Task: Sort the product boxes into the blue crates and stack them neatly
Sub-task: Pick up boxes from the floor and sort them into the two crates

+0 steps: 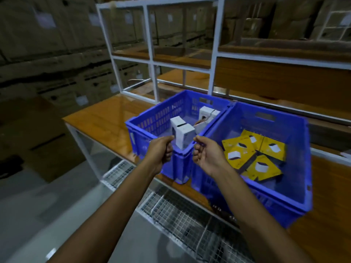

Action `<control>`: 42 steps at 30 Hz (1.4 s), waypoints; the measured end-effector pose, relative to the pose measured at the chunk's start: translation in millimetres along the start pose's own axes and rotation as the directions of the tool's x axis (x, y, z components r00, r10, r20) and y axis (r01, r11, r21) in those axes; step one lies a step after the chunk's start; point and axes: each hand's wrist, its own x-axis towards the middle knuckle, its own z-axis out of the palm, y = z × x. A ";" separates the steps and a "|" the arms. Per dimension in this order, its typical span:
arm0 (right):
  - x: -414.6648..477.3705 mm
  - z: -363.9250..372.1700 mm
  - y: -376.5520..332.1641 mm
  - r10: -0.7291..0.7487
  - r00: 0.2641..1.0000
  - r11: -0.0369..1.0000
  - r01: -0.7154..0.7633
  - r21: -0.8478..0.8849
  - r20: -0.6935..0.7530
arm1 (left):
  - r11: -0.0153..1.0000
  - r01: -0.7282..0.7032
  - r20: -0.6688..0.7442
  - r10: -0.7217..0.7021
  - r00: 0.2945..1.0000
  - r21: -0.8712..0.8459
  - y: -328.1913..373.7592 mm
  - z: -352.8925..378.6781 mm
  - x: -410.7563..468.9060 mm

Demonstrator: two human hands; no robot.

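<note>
Boxes look sorted, not yet stacked: yellow boxes (254,154) in right crate (247,120), white boxes (183,135) in left crate (157,118); left hand (161,150) and right hand (207,154) curled, grip unclear.

No text is reading clearly: printing on the white boxes (182,134), the yellow boxes (239,151) and the paper labels (45,20) on the cardboard cartons (62,40) is showing only as blur.
</note>
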 end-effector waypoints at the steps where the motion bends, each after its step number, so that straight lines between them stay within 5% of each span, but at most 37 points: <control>1: -2.9 12.3 8.9 0.011 1.000 1.000 -0.011 -0.004 0.021 | 1.000 -0.009 -0.015 0.009 1.000 -0.014 1.7 -15.1 -8.3; 9: -65.6 126.9 103.7 0.134 0.971 0.987 -0.114 -0.111 0.196 | 0.992 -0.055 -0.174 0.034 0.984 -0.116 7.8 -160.7 -120.2; 17: -150.5 233.9 212.9 0.299 0.880 0.947 -0.227 -0.227 0.370 | 0.974 -0.167 -0.465 0.079 0.882 -0.151 -2.2 -306.2 -251.5; 30: -249.7 373.5 373.7 0.550 0.646 0.808 -0.255 -0.531 0.528 | 0.920 -0.313 -0.789 0.006 0.615 -0.237 -47.4 -491.9 -428.4; 42: -227.7 480.7 511.4 0.737 0.496 0.648 -0.325 -0.688 0.460 | 0.918 -0.264 -0.912 -0.189 0.365 -0.296 -81.5 -617.2 -467.8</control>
